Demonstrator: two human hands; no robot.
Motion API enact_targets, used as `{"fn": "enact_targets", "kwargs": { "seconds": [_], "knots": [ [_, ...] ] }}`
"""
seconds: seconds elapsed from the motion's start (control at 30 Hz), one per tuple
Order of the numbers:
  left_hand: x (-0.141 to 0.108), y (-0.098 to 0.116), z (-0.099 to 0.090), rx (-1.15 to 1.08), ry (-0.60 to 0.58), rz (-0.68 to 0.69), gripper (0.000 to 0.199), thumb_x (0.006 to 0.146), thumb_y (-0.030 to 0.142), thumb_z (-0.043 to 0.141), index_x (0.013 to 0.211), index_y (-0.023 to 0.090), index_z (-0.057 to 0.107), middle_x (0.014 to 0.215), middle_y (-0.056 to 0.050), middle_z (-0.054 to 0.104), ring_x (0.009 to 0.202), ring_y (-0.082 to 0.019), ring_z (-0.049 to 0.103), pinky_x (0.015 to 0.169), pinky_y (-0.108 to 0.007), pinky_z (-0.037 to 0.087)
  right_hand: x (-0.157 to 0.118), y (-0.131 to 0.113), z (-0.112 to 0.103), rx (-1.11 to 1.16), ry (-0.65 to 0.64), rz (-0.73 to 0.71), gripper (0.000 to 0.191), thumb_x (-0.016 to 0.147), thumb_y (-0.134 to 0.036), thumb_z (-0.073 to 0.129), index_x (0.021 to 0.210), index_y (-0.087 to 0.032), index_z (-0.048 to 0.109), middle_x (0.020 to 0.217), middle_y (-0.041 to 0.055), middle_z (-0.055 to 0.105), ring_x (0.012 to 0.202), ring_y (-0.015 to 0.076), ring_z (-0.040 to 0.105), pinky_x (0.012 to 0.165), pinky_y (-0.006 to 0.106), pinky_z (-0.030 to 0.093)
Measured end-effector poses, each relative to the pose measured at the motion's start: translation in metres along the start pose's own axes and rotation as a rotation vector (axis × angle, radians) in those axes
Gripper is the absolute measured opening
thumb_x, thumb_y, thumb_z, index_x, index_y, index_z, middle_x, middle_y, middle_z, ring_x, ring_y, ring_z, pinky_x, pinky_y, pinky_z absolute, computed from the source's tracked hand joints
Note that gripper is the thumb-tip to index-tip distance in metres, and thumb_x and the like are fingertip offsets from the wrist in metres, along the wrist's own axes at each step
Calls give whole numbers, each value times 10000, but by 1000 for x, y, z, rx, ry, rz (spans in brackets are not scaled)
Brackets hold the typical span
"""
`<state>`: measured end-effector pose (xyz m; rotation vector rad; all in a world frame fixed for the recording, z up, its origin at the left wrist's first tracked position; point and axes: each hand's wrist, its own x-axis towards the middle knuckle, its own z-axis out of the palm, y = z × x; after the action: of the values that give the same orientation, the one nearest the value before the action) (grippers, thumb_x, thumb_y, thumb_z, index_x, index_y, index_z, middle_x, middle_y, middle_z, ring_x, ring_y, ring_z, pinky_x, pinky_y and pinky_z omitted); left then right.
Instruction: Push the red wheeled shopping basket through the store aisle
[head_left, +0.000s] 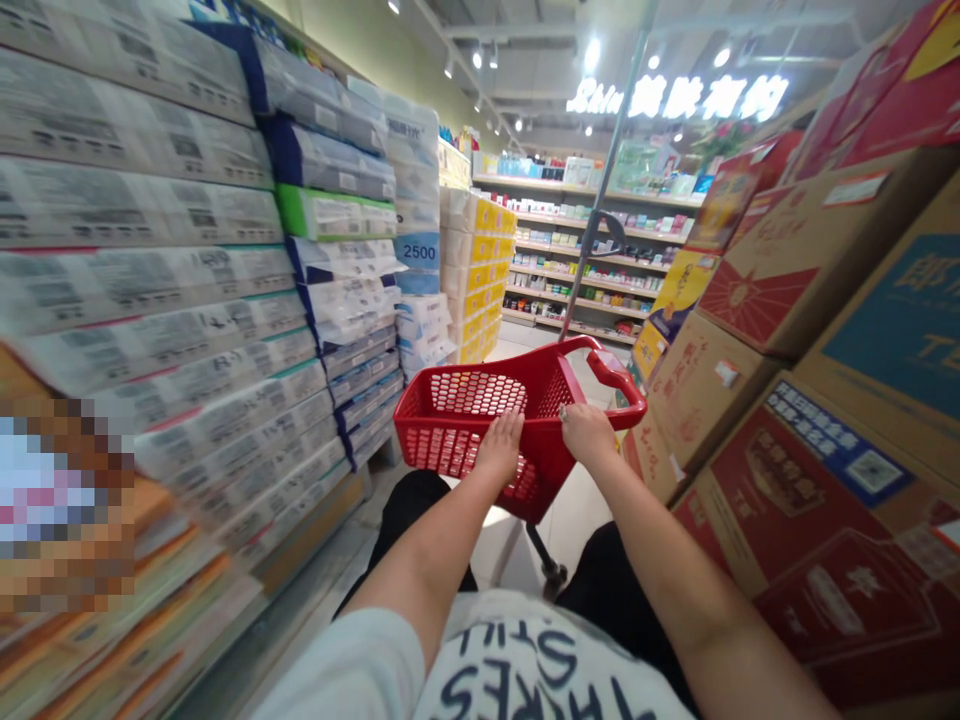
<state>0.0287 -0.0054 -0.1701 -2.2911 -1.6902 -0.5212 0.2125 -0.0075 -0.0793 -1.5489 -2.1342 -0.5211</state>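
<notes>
A red plastic shopping cart with a perforated basket is in front of my legs, turned sideways with its handle toward the right. My left hand lies over the near rim, its fingers together and bent over the edge. Further right, my right hand is closed on the same rim, close to where the handle curves out. A ring shows on a finger of the right hand. Below the basket, a dark leg with a wheel reaches the floor. Little of the basket's inside can be seen.
Tall stacks of wrapped paper packs line the left side. Cardboard cartons are piled close on the right. Ahead, a glass door's upright handle stands before shelves of small boxed goods. Pale floor tiles run between.
</notes>
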Motion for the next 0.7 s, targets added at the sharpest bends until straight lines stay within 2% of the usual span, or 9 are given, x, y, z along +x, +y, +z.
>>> {"fn": "enact_targets", "kwargs": {
  "seconds": [0.13, 0.3, 0.5, 0.7],
  "knots": [
    [4, 1, -5, 37, 6, -36, 716, 816, 100, 355, 1517, 146, 217, 1575, -65, 218, 1453, -212, 171, 1189, -425, 154, 4, 2, -3, 4, -44, -11, 286, 951, -233, 407, 849, -157, 662, 906, 109, 701, 867, 215, 622, 801, 319, 387],
    [14, -2, -1, 39, -9, -96, 697, 822, 80, 333, 1510, 154, 244, 1565, -70, 247, 1445, -229, 200, 1183, -451, 153, 6, -5, -5, 10, -37, -31, 319, 961, -240, 374, 859, -165, 668, 900, 107, 699, 874, 217, 618, 795, 323, 383],
    [25, -15, 0, 63, -54, -162, 684, 834, 93, 315, 1509, 180, 252, 1555, -76, 273, 1431, -254, 240, 1171, -491, 158, 5, -22, -2, 20, -6, -28, 188, 884, -238, 484, 885, -175, 660, 921, 100, 682, 895, 228, 584, 832, 334, 367],
    [25, -20, -13, 76, -163, -255, 703, 828, 154, 389, 1513, 158, 233, 1571, -84, 227, 1447, -276, 180, 1171, -489, 131, -2, -48, -5, -29, 2, -36, 181, 875, -220, 487, 931, -146, 642, 949, 122, 659, 921, 251, 556, 852, 364, 347]
  ]
}}
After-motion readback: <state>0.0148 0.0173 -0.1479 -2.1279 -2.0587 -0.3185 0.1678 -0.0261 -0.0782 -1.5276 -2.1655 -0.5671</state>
